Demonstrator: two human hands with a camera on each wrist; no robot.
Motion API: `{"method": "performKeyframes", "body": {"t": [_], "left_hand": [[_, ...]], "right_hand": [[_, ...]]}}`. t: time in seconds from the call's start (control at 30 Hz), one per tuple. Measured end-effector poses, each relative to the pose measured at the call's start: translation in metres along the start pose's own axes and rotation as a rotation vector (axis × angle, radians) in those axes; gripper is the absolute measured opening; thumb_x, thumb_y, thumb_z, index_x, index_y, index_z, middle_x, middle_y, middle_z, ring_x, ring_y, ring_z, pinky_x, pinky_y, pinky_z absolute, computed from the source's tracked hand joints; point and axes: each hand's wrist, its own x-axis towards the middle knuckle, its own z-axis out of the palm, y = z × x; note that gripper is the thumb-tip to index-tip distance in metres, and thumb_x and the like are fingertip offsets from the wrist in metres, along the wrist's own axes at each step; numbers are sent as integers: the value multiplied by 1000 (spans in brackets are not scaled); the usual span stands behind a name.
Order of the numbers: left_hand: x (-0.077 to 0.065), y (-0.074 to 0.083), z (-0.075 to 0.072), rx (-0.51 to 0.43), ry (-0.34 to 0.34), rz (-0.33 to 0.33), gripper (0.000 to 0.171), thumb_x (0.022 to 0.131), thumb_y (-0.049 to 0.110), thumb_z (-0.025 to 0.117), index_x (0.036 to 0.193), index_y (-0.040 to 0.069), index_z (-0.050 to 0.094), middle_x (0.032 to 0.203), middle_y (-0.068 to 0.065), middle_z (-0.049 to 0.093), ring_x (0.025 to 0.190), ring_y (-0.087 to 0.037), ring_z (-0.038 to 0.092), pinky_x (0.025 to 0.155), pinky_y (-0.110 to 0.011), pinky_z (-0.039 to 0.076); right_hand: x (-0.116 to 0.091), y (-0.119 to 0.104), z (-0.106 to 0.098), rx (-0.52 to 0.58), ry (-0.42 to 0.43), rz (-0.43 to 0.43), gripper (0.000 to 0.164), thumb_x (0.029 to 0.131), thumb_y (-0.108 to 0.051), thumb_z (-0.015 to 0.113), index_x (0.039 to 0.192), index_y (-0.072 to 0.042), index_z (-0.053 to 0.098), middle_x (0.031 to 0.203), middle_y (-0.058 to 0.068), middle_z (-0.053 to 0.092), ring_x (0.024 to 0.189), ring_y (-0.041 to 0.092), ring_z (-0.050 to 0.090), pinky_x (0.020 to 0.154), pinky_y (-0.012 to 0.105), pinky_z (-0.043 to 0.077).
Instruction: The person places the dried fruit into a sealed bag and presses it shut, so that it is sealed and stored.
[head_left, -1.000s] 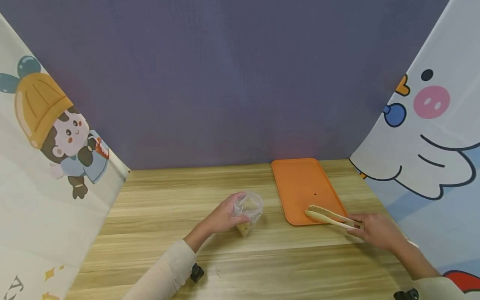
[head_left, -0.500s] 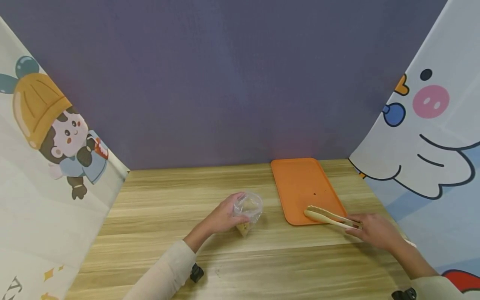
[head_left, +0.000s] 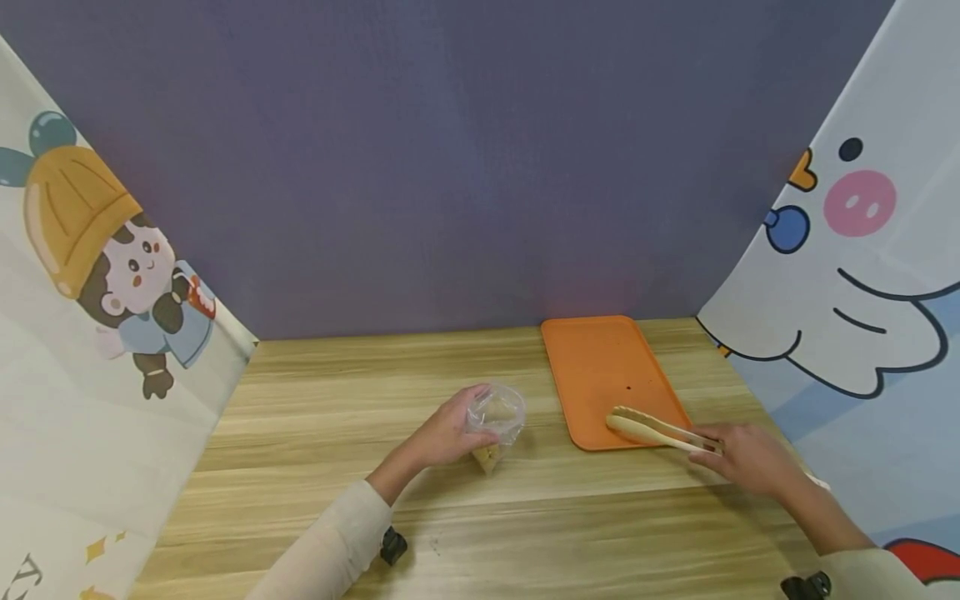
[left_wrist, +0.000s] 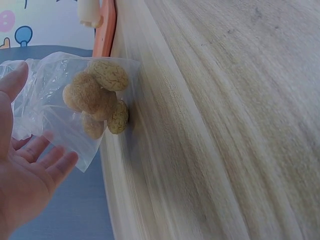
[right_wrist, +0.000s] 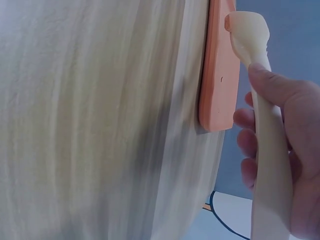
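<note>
With my left hand (head_left: 456,429) I grip a clear plastic bag (left_wrist: 70,125) near its mouth, thumb on one side and fingers on the other. The bag is upright over the table (head_left: 540,537), to the left of an orange tray (head_left: 600,358). Several wrinkled brown lumps (left_wrist: 102,92) sit bunched together in the bottom of the bag. Whether its lowest corner touches the wood I cannot tell.

My right hand (head_left: 757,462) is closed round a pair of cream tongs (right_wrist: 272,155), the thumb lying along one arm and the fingers curled round the other side. The tongs point left, their tips over the near end of the tray; I cannot tell whether they pinch anything.

A small dark speck (head_left: 628,387) lies on the tray, well within its rim. The tray's far end is near a dark blue-grey wall (head_left: 480,167). Pale sleeves (head_left: 345,529) cover both my forearms, and a black device (head_left: 393,546) shows at the left one
</note>
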Motion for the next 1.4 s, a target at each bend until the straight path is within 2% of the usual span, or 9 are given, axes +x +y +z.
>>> {"method": "performKeyframes", "body": {"t": [0.43, 0.57, 0.67, 0.77, 0.9, 1.0, 1.07, 1.2, 1.4], "left_hand": [[-2, 2, -1, -16, -8, -6, 89, 87, 35, 81, 156, 4, 34, 153, -20, 47, 135, -36, 52, 113, -54, 45], [-2, 2, -1, -4, -5, 1, 88, 87, 35, 81, 156, 4, 35, 153, -20, 47, 136, -37, 51, 113, -54, 45], [-2, 3, -1, 7, -5, 5, 88, 87, 34, 81, 156, 4, 35, 153, -20, 47, 136, -37, 51, 114, -54, 44], [-2, 4, -1, 10, -7, 7, 87, 88, 33, 81, 156, 4, 35, 152, -20, 47, 135, -37, 51, 113, -53, 45], [-2, 5, -1, -2, -8, 12, 87, 88, 33, 81, 156, 4, 35, 152, -20, 48, 133, -36, 53, 112, -53, 46], [-2, 5, -1, -13, -8, 14, 87, 88, 33, 81, 156, 4, 34, 151, -20, 48, 132, -36, 53, 111, -53, 47], [-2, 6, -1, -13, -10, 12, 88, 88, 33, 81, 156, 4, 34, 151, -20, 48, 132, -36, 54, 111, -53, 47], [-3, 7, -2, -18, -11, 11, 88, 88, 33, 81, 156, 4, 34, 151, -20, 48, 132, -36, 54, 111, -53, 47], [-2, 6, -1, -26, -10, 17, 87, 88, 32, 81, 156, 4, 34, 151, -20, 48, 133, -35, 54, 112, -52, 47]], "right_hand": [[22, -16, -11, -6, -13, -19, 44, 91, -38, 75, 121, -6, 74, 96, 6, 78, 50, -3, 34, 52, 21, 34], [28, -21, -13, -16, 40, -70, 39, 90, -34, 77, 118, -7, 76, 102, 9, 79, 56, -5, 46, 56, 23, 42], [33, -26, -14, -34, 80, -116, 37, 88, -33, 78, 116, -8, 77, 100, 7, 79, 66, 0, 60, 58, 26, 49], [38, -32, -17, -18, 81, -134, 38, 89, -33, 78, 118, -8, 76, 99, 5, 79, 66, 3, 62, 57, 26, 48], [42, -39, -20, 0, 74, -145, 40, 90, -33, 76, 121, -8, 75, 96, 3, 78, 60, -4, 53, 54, 21, 40], [45, -43, -21, 2, 76, -156, 40, 91, -34, 76, 122, -8, 74, 95, 1, 78, 62, -6, 53, 56, 20, 40], [46, -46, -22, -2, 84, -168, 40, 91, -34, 76, 122, -8, 74, 96, 1, 79, 65, -4, 58, 57, 23, 45], [51, -53, -26, 8, 108, -192, 39, 91, -32, 76, 121, -9, 75, 95, 2, 79, 63, -4, 59, 59, 25, 49], [59, -68, -33, 38, 102, -200, 39, 90, -29, 78, 124, -10, 74, 96, 2, 79, 54, -8, 44, 54, 21, 40]]}}
